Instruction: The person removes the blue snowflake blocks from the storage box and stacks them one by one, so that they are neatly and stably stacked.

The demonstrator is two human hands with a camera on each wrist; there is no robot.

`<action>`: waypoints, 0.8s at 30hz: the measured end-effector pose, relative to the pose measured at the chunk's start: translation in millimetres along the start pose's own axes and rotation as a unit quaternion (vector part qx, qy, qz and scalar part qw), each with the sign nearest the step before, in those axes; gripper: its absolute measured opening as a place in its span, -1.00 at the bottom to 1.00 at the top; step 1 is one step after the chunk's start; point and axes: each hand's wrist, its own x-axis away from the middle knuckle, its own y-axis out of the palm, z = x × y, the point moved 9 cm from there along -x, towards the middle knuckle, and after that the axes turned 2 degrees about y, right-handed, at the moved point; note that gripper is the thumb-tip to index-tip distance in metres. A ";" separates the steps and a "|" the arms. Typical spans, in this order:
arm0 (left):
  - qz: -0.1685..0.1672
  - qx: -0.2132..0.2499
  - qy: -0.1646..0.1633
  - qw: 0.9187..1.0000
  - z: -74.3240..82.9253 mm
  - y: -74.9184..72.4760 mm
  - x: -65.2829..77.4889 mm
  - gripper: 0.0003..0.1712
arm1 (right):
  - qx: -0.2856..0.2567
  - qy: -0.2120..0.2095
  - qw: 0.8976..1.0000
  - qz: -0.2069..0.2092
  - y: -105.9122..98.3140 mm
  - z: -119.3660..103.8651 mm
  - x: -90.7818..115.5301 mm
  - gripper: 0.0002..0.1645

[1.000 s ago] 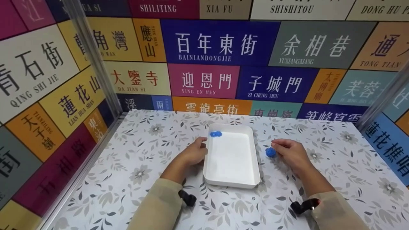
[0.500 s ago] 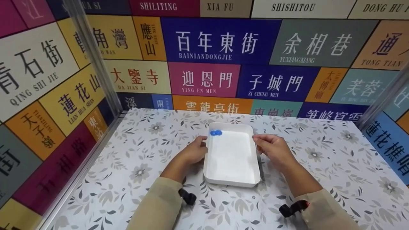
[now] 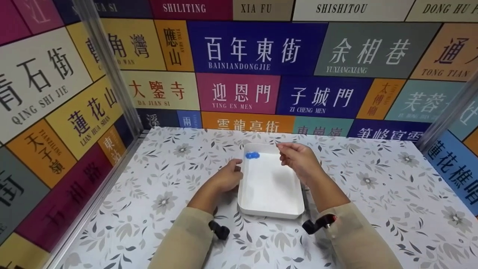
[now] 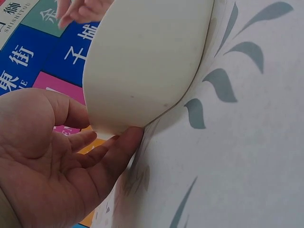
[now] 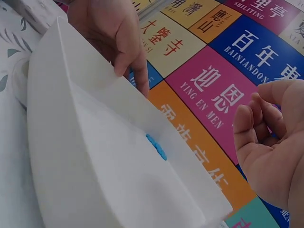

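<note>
A shallow white tray stands on the table in the head view. In its far left corner lies a small knobby blue piece, seen nearly edge-on as a blue strip in the right wrist view. My left hand holds the tray's left side, its fingertips against the outer wall and lower edge. Above the tray's right side is my right hand, with thumb and index finger close together and the other fingers curled. Whether anything is between those fingers is hidden; no blue shows there.
The table has a flower-and-leaf patterned cover. Panels with street names stand behind it and at both sides. A dark wrist camera sits on my left sleeve, another camera on the right.
My right hand has moved left from a knobby blue ball right of the tray to above the tray. That ball is no longer visible. My left hand and the tray have stayed put.
</note>
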 end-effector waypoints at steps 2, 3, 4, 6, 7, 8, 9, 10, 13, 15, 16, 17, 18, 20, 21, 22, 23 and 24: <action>-0.001 0.000 0.005 1.000 0.9 0.7 0.2 -0.29 | -0.014 0.012 1.000 -0.004 5.5 1.0 -7.5 -0.62; -0.002 0.001 0.007 1.000 1.5 1.1 0.5 -0.29 | -0.024 0.018 1.000 -0.005 8.2 1.4 -11.4 -0.62; -0.002 0.001 0.010 1.000 1.7 1.5 0.5 -0.29 | -0.036 0.026 0.999 -0.006 10.8 2.3 -15.5 -0.63; -0.003 0.002 0.015 1.000 2.0 1.8 0.7 -0.29 | -0.062 0.040 0.997 -0.007 16.3 3.9 -23.8 -0.64; -0.004 0.003 0.014 1.000 1.7 1.8 0.8 -0.29 | -0.074 0.047 0.996 -0.005 18.9 4.8 -28.5 -0.67; -0.004 0.004 0.014 1.000 1.6 1.8 1.0 -0.29 | -0.084 0.052 0.995 -0.003 21.5 5.8 -33.5 -0.71; -0.004 0.005 0.011 1.000 1.0 1.6 1.1 -0.29 | -0.094 0.055 0.994 -0.001 24.3 6.7 -38.9 -0.74; -0.004 0.007 0.008 1.000 0.5 1.5 1.3 -0.29 | -0.101 0.057 0.993 0.000 27.1 7.5 -44.4 -0.77; -0.003 0.005 0.001 1.000 -1.1 0.8 1.3 -0.29 | -0.101 0.060 0.993 0.012 33.2 9.7 -59.6 -0.74; -0.003 0.004 -0.005 1.000 -2.2 0.6 1.2 -0.29 | -0.089 0.055 0.994 0.021 35.3 10.9 -68.5 -0.68; -0.002 0.002 -0.005 1.000 -2.1 0.4 1.0 -0.29 | -0.079 0.052 0.995 0.027 35.2 11.6 -72.5 -0.64; -0.002 0.000 0.000 1.000 -1.6 0.3 0.7 -0.29 | -0.069 0.047 0.996 0.032 34.8 12.3 -76.5 -0.60; -0.001 -0.001 0.004 1.000 -1.1 0.2 0.4 -0.29 | -0.059 0.041 0.997 0.038 34.0 13.4 -80.4 -0.58; -0.003 -0.001 0.011 1.000 -0.1 0.1 0.2 -0.28 | -0.039 0.031 0.998 0.046 31.7 16.8 -87.5 -0.54; -0.003 -0.001 0.015 1.000 0.3 -0.1 0.0 -0.28 | -0.032 0.026 0.998 0.049 30.3 19.1 -90.5 -0.52; -0.003 -0.001 0.018 1.000 0.7 -0.5 -0.2 -0.28 | -0.025 0.022 0.998 0.052 29.0 21.8 -93.4 -0.52; -0.004 0.000 0.019 1.000 0.7 -0.7 -0.3 -0.28 | -0.016 0.019 0.998 0.055 27.9 24.7 -95.7 -0.53; -0.005 0.000 0.015 1.000 -0.4 -1.0 -0.4 -0.28 | -0.001 0.019 0.998 0.058 26.9 28.1 -97.2 -0.54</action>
